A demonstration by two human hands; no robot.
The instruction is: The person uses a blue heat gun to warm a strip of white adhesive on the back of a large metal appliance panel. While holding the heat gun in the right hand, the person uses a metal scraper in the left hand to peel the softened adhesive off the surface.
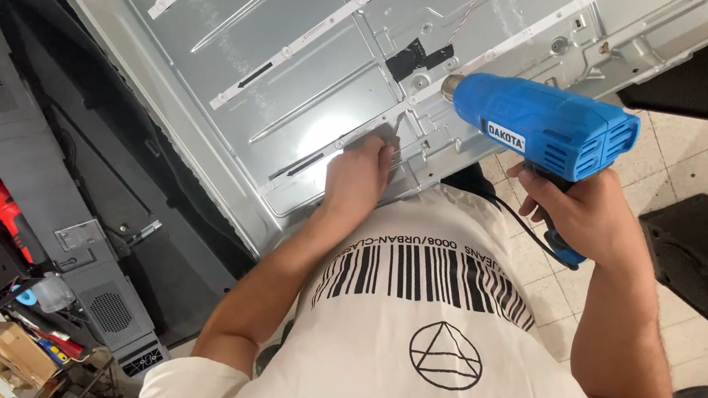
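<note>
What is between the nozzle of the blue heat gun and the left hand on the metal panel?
Head view: only bare panel with a white strip crossing between heat gun and left hand.

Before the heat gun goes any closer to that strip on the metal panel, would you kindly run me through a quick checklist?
1. Right hand grips the blue heat gun by its handle: ok.
2. Nozzle aimed at the white strip on the metal panel: ok.
3. Left hand away from the nozzle's line: not ok, fingertips rest on the strip close by.
4. Cord free of the panel: ok, hangs beside the shirt.
5. Gun switched on: cannot tell.
</note>
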